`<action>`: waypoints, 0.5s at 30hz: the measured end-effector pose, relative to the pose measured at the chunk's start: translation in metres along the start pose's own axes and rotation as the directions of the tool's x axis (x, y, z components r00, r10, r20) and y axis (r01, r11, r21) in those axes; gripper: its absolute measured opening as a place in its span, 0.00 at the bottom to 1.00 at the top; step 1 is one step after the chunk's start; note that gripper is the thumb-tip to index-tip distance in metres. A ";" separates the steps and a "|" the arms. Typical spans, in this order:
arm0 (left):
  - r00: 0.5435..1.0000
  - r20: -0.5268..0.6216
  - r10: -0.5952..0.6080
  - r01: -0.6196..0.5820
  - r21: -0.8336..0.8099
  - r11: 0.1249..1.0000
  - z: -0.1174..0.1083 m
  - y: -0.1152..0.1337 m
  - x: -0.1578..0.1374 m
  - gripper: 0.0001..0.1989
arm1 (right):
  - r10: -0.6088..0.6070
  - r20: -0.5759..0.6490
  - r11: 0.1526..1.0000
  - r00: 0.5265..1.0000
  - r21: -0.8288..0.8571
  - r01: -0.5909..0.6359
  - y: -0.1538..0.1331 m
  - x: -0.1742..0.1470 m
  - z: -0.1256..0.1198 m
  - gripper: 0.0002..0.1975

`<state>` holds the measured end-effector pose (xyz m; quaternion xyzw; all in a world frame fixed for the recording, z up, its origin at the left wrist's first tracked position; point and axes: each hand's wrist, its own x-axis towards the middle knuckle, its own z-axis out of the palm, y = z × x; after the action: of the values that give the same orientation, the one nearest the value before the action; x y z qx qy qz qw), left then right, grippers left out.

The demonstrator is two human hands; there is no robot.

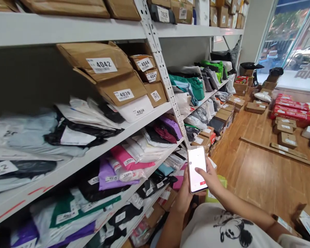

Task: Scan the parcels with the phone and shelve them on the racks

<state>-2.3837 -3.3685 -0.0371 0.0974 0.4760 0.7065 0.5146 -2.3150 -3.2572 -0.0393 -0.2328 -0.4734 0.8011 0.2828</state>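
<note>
A smartphone (197,181) with a bright, mostly white screen is held upright in front of my body, at the lower middle of the view. My left hand (184,191) is closed around its lower left edge. My right hand (211,176) grips the right edge, and its thumb lies over the screen. A small red button shows near the bottom of the display, but its text is too small to read. Beside the phone, to the left, are shelves of bagged parcels, including a pink parcel (130,158) and a purple parcel (107,174).
White metal shelving (134,124) runs along the left. Cardboard boxes labelled with numbers, such as the 4042 box (93,77), rest on it. Red boxes (290,115) and cartons stand on the wooden floor (244,170). A window (294,44) is at the far right.
</note>
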 end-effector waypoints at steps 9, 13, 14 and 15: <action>0.999 -0.034 0.026 -0.028 -0.060 0.998 0.007 0.001 -0.009 0.38 | -0.045 0.187 0.999 0.981 0.015 0.044 -0.012 -0.008 -0.023 0.24; 0.999 0.011 0.052 -0.051 -0.080 0.995 0.008 -0.006 -0.007 0.38 | -0.060 0.197 0.998 0.978 0.004 0.060 -0.011 -0.008 -0.024 0.25; 0.998 0.030 0.060 -0.058 -0.082 0.995 0.008 -0.007 -0.007 0.38 | -0.064 0.195 0.998 0.979 0.001 0.065 -0.010 -0.008 -0.023 0.26; 0.997 0.046 0.068 -0.065 -0.080 0.995 0.007 -0.009 -0.006 0.39 | -0.068 0.189 0.998 0.980 -0.003 0.070 -0.009 -0.008 -0.022 0.26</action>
<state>-2.3709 -3.3695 -0.0379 0.1099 0.4316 0.7389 0.5056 -2.2926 -3.2453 -0.0407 -0.1408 -0.5099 0.8068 0.2632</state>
